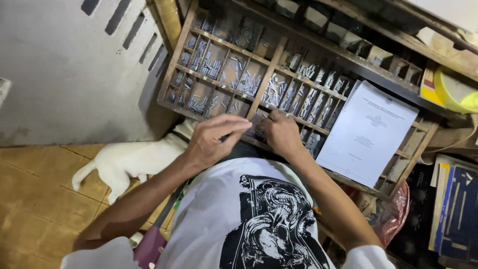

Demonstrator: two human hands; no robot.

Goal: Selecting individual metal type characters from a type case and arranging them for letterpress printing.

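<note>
A slanted wooden type case (186,35) with many small compartments holds several grey metal type pieces (275,92). My left hand (214,137) hovers at the case's near edge, fingers curled around a dark narrow object that is mostly hidden. My right hand (283,133) rests on the near compartments beside it, fingers bent down among the type pieces; what it grips is hidden. Both hands nearly touch each other. My white shirt with a black print fills the bottom of the view.
A white printed sheet (368,132) lies on the case's right part. A white animal (132,159) stands on the tan floor tiles under the case, at left. A yellow round container (455,89) and stacked books (455,209) sit at right. A grey wall (59,74) is at left.
</note>
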